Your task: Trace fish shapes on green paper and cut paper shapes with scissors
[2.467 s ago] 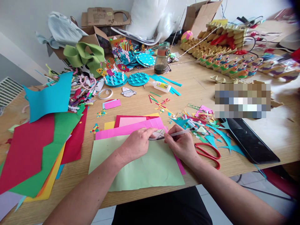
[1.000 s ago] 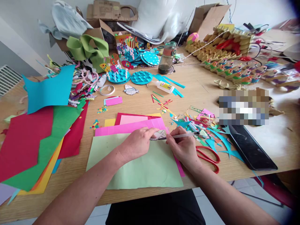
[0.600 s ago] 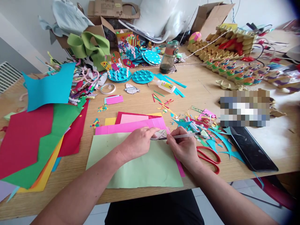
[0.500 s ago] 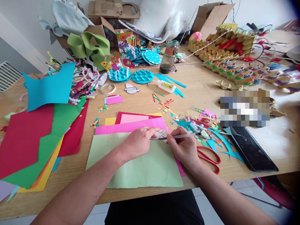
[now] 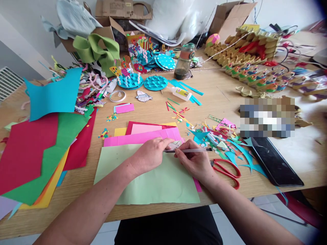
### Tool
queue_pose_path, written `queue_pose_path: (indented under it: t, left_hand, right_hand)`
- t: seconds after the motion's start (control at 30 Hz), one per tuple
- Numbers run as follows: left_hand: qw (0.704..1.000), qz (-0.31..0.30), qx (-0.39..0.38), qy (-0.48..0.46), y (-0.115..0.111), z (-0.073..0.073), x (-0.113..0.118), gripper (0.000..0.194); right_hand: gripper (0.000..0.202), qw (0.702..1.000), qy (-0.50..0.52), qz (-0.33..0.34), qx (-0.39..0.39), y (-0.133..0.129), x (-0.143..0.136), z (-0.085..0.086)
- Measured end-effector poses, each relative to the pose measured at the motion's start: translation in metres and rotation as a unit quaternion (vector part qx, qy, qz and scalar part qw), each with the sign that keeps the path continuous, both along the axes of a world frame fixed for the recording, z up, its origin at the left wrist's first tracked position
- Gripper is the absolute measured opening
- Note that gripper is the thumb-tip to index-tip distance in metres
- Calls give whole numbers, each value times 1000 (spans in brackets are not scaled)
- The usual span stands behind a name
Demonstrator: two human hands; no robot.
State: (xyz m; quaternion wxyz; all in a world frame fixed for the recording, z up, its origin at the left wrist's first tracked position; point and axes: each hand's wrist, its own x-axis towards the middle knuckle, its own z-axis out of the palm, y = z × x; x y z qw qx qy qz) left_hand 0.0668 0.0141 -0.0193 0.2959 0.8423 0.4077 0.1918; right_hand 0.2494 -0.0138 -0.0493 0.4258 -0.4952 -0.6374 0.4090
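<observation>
black phone (image 5: 277,163), right | clear bottle (image 5: 184,60), upright | egg cartons (image 5: 221,54), far right

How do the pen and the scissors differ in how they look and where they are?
The pen is gripped in the right hand, while the scissors lie on the table. The pen has one straight, slim barrel; the scissors have two red looped handles. Both are partly hidden by that hand.

- Pen (image 5: 196,150): smooth, translucent plastic
- Pale green sheet (image 5: 155,187): matt paper, lightly creased
- Scissor handles (image 5: 224,160): glossy, smooth plastic
- Tabletop (image 5: 209,97): wood-grained, faint sheen
- Smartphone (image 5: 277,163): smooth, glossy screen
- Egg cartons (image 5: 224,52): rough, matt pulp
</observation>
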Motion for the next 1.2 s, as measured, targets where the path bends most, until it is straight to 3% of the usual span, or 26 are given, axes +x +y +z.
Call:
queue_pose_path:
  t: [1.2]
  left_hand:
    - [1000,5,7,19,0,-1,0,56]
  right_hand:
    - [18,1000,-18,12,-16,0,0,2]
